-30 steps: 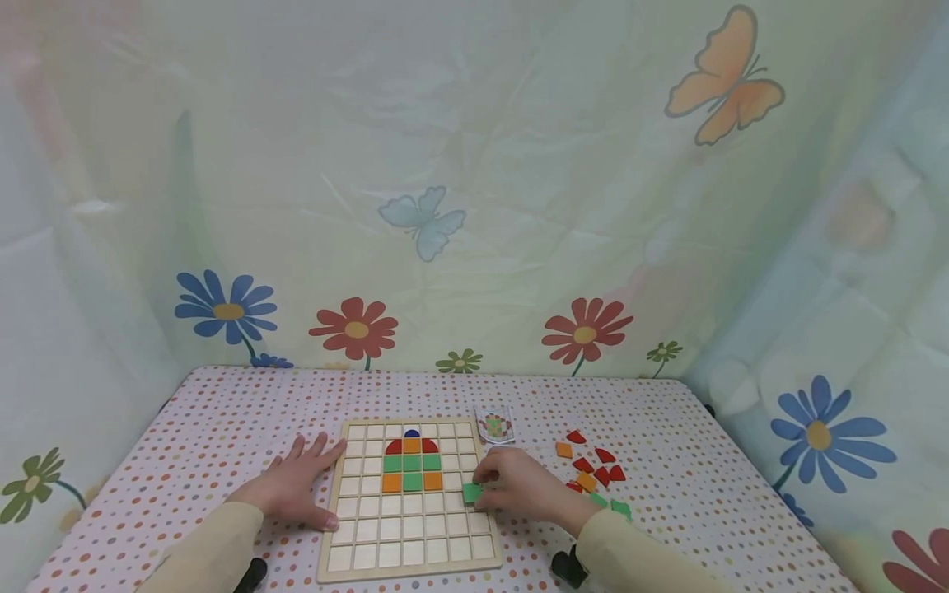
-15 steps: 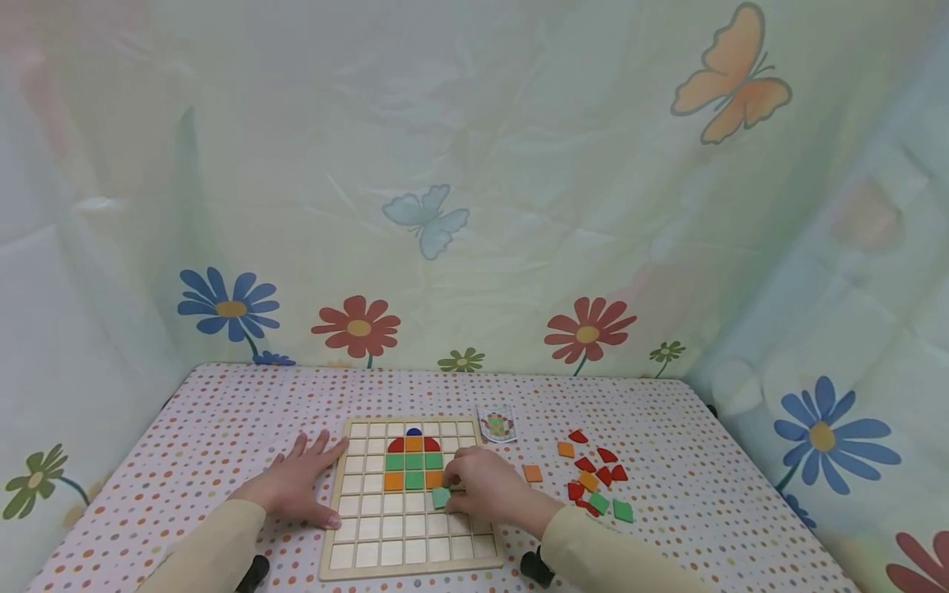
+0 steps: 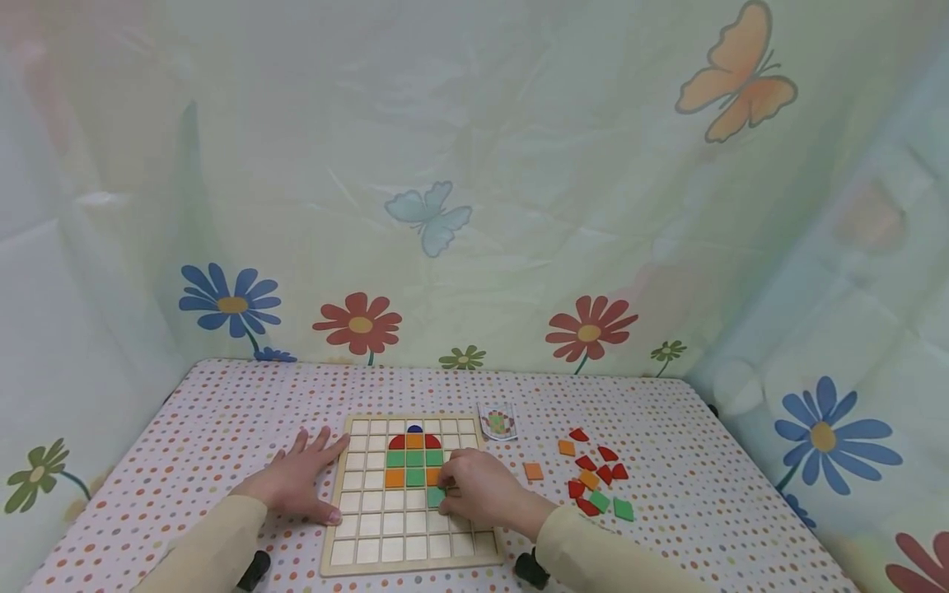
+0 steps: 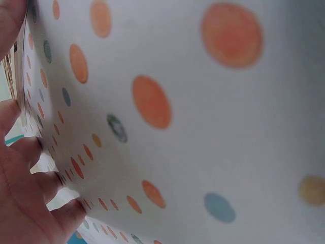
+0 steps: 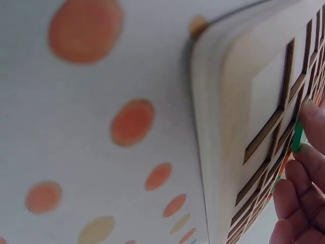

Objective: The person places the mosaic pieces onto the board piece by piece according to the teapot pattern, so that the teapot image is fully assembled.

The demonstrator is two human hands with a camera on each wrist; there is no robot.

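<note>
A wooden grid board lies on the dotted table, with orange, green, red and blue pieces set in its upper cells. My right hand pinches a green square tile between thumb and fingers, over the cell just below the orange tile at the figure's right. In the right wrist view the tile stands tilted between the fingertips, close over the grid. My left hand is spread at the board's left edge, thumb and index fingertip at the frame, the other fingers on the tablecloth.
Right of the board lie several loose red quarter-round pieces, orange squares and green squares. A small picture card rests by the board's upper right corner. A printed cloth backdrop stands behind the table.
My right hand has moved left from the board's right side with the green tile, and lowered it toward the cell under the figure. The left hand stays put.
</note>
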